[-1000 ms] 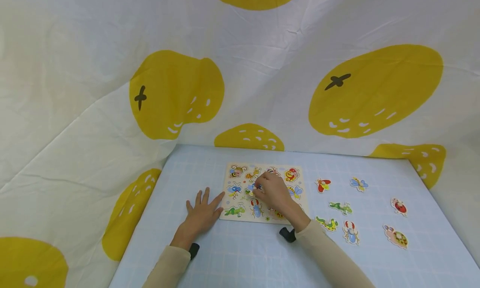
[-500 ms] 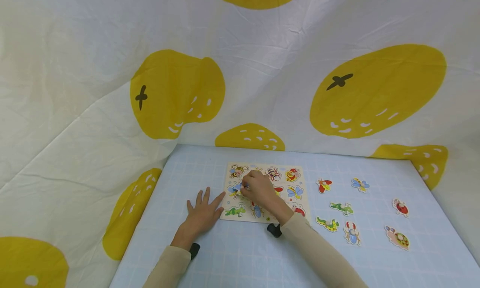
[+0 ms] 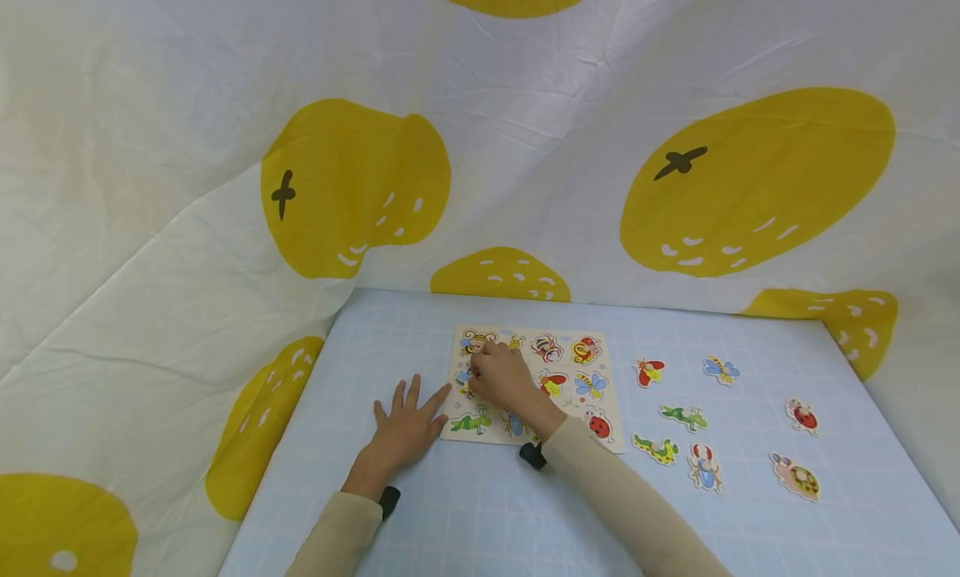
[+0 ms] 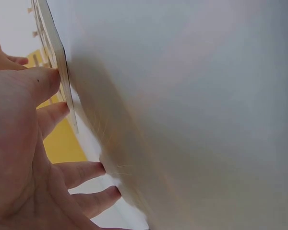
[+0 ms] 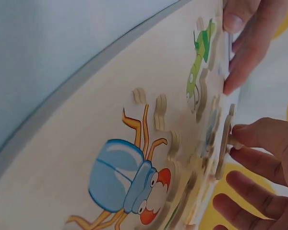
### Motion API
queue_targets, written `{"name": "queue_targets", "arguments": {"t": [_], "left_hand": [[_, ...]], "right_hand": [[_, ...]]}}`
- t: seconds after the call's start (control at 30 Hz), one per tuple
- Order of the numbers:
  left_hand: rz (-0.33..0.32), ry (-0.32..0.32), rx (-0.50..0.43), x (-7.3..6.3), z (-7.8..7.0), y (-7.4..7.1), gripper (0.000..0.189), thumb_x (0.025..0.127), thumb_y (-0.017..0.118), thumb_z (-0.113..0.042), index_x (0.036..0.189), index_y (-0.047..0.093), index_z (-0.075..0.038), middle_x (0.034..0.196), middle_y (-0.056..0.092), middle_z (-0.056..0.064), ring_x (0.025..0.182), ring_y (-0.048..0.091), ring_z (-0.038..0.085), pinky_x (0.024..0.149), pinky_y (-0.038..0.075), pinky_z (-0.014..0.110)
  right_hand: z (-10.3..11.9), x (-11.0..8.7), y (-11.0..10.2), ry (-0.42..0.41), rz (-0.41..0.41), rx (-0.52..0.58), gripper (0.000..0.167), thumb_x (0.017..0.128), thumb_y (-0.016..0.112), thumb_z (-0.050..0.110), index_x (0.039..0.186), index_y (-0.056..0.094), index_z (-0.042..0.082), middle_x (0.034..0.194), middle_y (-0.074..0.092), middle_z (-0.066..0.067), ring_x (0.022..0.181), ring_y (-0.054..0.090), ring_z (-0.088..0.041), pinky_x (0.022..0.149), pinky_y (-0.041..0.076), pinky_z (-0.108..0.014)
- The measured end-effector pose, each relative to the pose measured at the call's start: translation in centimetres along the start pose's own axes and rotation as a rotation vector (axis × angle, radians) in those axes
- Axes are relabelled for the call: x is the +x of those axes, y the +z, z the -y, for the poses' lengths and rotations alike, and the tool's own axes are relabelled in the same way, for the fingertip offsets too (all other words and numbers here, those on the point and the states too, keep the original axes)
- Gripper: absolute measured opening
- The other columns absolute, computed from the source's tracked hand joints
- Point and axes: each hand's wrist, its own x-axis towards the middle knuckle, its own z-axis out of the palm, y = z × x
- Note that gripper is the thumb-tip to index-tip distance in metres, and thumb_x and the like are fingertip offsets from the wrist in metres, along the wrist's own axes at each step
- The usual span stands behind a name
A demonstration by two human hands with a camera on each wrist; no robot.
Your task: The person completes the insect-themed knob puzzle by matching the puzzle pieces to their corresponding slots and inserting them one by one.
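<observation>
In the head view, a wooden insect puzzle board (image 3: 612,418) lies on the table, with printed pictures in its recesses. My right hand (image 3: 506,385) is over the left end of its middle row. Thumb and index finger pinch a thin wooden puzzle piece (image 5: 224,143) by its knob, as the right wrist view shows. The piece stands edge-on to that camera, close over the board; its blue part peeks out beside the fingers in the head view. My left hand (image 3: 405,431) lies spread on the table, thumb side at the board's left edge, where fingertips (image 4: 53,79) touch it.
Loose puzzle pieces lie right of the board: a red-winged bug (image 3: 648,372), a blue-winged bee (image 3: 722,370), a grasshopper (image 3: 683,417), a caterpillar (image 3: 656,449), a beetle (image 3: 704,467), a ladybug (image 3: 802,415) and a snail (image 3: 795,477). A fruit-print curtain (image 3: 525,210) hangs behind.
My right hand has moved left across the board with the puzzle piece, from the middle to the left column. The left hand stays where it was.
</observation>
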Motion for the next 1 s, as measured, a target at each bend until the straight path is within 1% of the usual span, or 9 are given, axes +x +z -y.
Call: {"name": "queue_targets", "arguments": {"t": [0.1,0.2,0.3,0.53,0.67,0.8,0.9,1.0], "left_hand": [[0.0,0.0,0.003,-0.03,-0.02,-0.02,0.056,0.104,0.049,-0.047,0.157,0.035,-0.034,0.162,0.017,0.024,0.147,0.01,0.051,0.102,0.011,0.082],[-0.003,0.0,0.008,-0.08,-0.03,-0.01,0.056,0.104,0.049,-0.047,0.156,0.035,-0.033,0.162,0.018,0.024,0.147,0.011,0.051,0.102,0.012,0.082],[-0.001,-0.003,0.013,-0.12,-0.1,-0.08,0.056,0.104,0.048,-0.047,0.157,0.035,-0.033,0.162,0.017,0.024,0.147,0.01,0.051,0.102,0.012,0.082],[-0.009,0.007,0.017,-0.24,-0.22,-0.16,0.055,0.104,0.05,-0.045,0.156,0.037,-0.032,0.162,0.019,0.024,0.146,0.012,0.051,0.102,0.013,0.082],[-0.007,0.007,0.01,-0.26,-0.23,-0.09,0.055,0.104,0.05,-0.045,0.156,0.037,-0.032,0.162,0.019,0.024,0.146,0.012,0.051,0.102,0.013,0.082],[0.003,0.001,0.008,-0.26,-0.29,-0.11,0.055,0.104,0.049,-0.046,0.156,0.036,-0.033,0.162,0.018,0.024,0.147,0.01,0.051,0.102,0.011,0.082],[0.001,-0.001,0.004,-0.28,-0.38,-0.25,0.055,0.104,0.05,-0.046,0.156,0.037,-0.033,0.162,0.018,0.024,0.146,0.011,0.051,0.102,0.012,0.082],[0.001,-0.003,0.003,-0.3,-0.43,-0.37,0.055,0.104,0.05,-0.045,0.156,0.038,-0.032,0.162,0.019,0.024,0.146,0.012,0.051,0.102,0.012,0.082]], "right_hand": [[0.19,0.3,0.22,0.033,0.037,-0.004,0.01,0.09,0.073,0.027,0.084,0.07,0.02,0.098,0.061,0.001,0.088,0.054,-0.02,0.082,0.046,-0.044],[0.32,0.49,0.49,0.051,0.055,-0.012,0.009,0.091,0.072,0.026,0.085,0.07,0.019,0.097,0.06,0.001,0.087,0.053,-0.02,0.083,0.045,-0.044],[0.45,0.55,0.6,0.055,0.058,-0.013,0.01,0.091,0.071,0.025,0.084,0.069,0.019,0.096,0.059,0.001,0.085,0.052,-0.02,0.082,0.045,-0.043],[0.66,0.63,0.79,0.06,0.072,-0.008,0.009,0.091,0.07,0.024,0.085,0.07,0.018,0.101,0.061,-0.002,0.088,0.052,-0.021,0.086,0.045,-0.046],[0.74,0.62,0.82,0.058,0.066,-0.008,0.01,0.09,0.07,0.024,0.083,0.068,0.018,0.1,0.061,-0.002,0.087,0.052,-0.021,0.085,0.045,-0.046],[0.75,0.63,0.94,0.056,0.062,-0.029,0.015,0.09,0.069,0.025,0.077,0.064,0.019,0.101,0.061,-0.003,0.088,0.053,-0.022,0.084,0.046,-0.045],[0.82,0.65,0.9,0.058,0.064,-0.033,0.017,0.09,0.07,0.024,0.075,0.062,0.02,0.103,0.061,-0.004,0.09,0.054,-0.023,0.085,0.046,-0.046],[0.94,0.68,0.83,0.065,0.069,-0.023,0.017,0.09,0.07,0.024,0.075,0.063,0.019,0.103,0.062,-0.004,0.09,0.054,-0.023,0.087,0.045,-0.048]]}}
